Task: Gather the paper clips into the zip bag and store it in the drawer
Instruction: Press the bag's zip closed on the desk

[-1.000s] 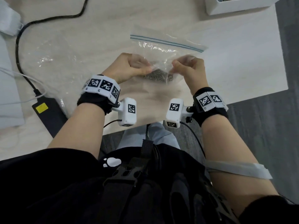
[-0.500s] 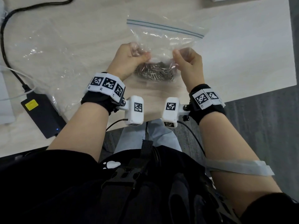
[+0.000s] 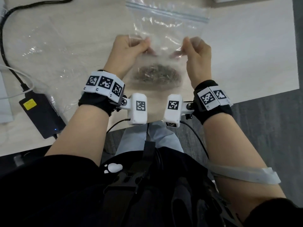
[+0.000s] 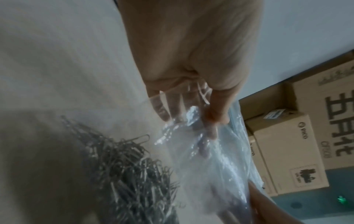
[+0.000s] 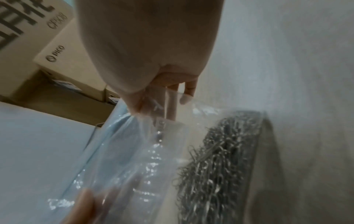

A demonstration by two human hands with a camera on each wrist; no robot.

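A clear zip bag with a blue zip strip at its far edge is held up over the light wooden table. A heap of silver paper clips sits in the bag's near end. My left hand pinches the bag's left side and my right hand pinches its right side, both with curled fingers. The left wrist view shows the left hand's fingers through the plastic beside the paper clips. From the right wrist I see that hand's fingers gripping the film next to the paper clips. No drawer is in view.
A second sheet of clear plastic lies on the table to the left. A black power adapter with cables sits at the near left edge. A white box corner shows at the far right. Cardboard boxes stand beyond.
Both hands have spread apart and slid toward the bag's sides, stretching it wider. The clip heap now sits lower, nearer my wrists, and the bag's zip end reaches farther away.
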